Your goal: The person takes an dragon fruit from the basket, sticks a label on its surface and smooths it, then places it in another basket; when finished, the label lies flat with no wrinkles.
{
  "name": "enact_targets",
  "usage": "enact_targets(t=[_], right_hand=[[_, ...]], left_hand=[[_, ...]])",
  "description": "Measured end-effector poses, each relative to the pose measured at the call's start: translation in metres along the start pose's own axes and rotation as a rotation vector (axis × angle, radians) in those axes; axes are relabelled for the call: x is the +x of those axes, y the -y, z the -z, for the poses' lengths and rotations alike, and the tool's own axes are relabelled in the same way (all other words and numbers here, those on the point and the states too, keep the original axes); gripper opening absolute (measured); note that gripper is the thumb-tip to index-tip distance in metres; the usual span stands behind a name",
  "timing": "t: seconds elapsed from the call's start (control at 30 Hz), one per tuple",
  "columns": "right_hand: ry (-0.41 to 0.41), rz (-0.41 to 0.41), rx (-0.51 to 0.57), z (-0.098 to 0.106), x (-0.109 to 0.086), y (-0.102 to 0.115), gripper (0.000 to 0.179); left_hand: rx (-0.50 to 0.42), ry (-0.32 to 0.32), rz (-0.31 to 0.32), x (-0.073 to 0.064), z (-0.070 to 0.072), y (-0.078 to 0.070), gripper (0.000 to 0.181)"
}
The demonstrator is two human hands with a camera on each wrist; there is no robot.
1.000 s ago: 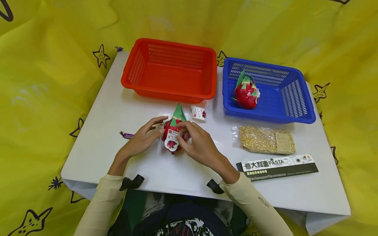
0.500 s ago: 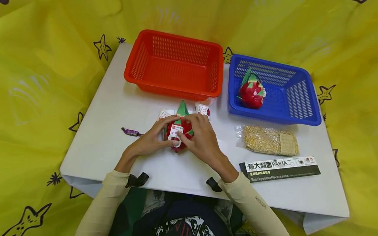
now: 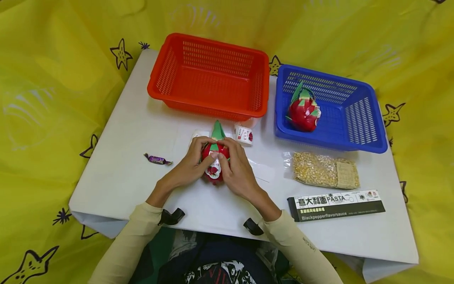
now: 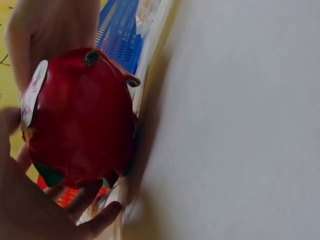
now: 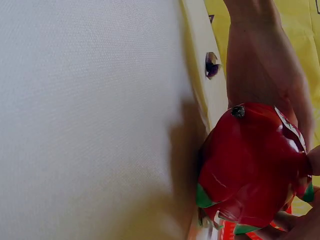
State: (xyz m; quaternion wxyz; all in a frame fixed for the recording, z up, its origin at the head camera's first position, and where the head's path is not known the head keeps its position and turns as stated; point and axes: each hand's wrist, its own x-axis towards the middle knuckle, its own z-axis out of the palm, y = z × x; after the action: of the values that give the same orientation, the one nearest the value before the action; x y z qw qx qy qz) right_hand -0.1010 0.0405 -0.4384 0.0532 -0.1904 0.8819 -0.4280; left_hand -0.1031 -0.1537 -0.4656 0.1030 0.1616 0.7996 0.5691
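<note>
A glossy red dragon fruit (image 3: 222,150) with green leaf tips lies on the white table in front of the person. Its pale label (image 3: 213,171), printed with a red fruit, faces up. My left hand (image 3: 193,165) curls round its left side. From the right, my right hand (image 3: 242,175) holds it with bent fingers. Both thumbs meet at the label's upper end. In both wrist views the fruit (image 4: 82,125) shows its smooth base with a dark stub, and the label (image 5: 291,127) is seen edge-on.
Behind stand a red basket (image 3: 209,106) and a blue basket (image 3: 330,144) with another labelled dragon fruit (image 3: 304,114). A label-printed white piece (image 3: 243,135) sits near the red basket. Left is a purple wrapped candy (image 3: 157,159); right are a corn-kernel bag (image 3: 313,169) and pasta box (image 3: 337,205).
The hands have drawn closer together round the fruit. My left thumb has come up to the label beside the right thumb. The head view has shifted slightly.
</note>
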Motion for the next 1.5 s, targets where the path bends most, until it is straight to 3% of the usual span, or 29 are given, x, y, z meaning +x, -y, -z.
enact_targets(t=[0.23,0.4,0.5,0.73,0.9,1.07,1.3,1.43,1.5], right_hand=[[0.041,-0.002,-0.016,0.002,-0.003,-0.002,0.048],[0.11,-0.017,0.052,0.006,-0.002,-0.009,0.061],[0.142,-0.01,0.106,0.007,0.0,-0.013,0.066],[0.191,0.009,0.133,0.008,0.003,-0.014,0.086],[0.203,0.004,0.115,0.01,0.005,-0.013,0.093],[0.202,0.005,0.127,0.012,0.007,-0.015,0.095],[0.147,0.014,0.114,0.006,0.005,-0.02,0.083],[0.083,-0.005,0.166,0.002,0.009,-0.019,0.063],[0.055,-0.011,0.198,0.001,0.013,-0.018,0.054]], left_hand=[[0.028,-0.013,0.004,0.002,-0.005,-0.001,0.04],[-0.022,-0.019,0.001,0.004,-0.004,0.002,0.036],[-0.039,-0.003,0.028,0.004,-0.002,-0.001,0.038],[0.044,0.028,0.116,0.012,0.0,-0.011,0.047],[0.047,-0.032,0.165,0.012,-0.005,-0.016,0.041],[0.046,-0.077,0.157,0.013,-0.01,-0.01,0.036],[-0.04,0.029,0.116,0.003,0.0,-0.003,0.037],[-0.101,0.115,0.095,-0.009,0.008,0.004,0.049],[-0.09,0.153,0.069,-0.011,0.009,0.007,0.06]])
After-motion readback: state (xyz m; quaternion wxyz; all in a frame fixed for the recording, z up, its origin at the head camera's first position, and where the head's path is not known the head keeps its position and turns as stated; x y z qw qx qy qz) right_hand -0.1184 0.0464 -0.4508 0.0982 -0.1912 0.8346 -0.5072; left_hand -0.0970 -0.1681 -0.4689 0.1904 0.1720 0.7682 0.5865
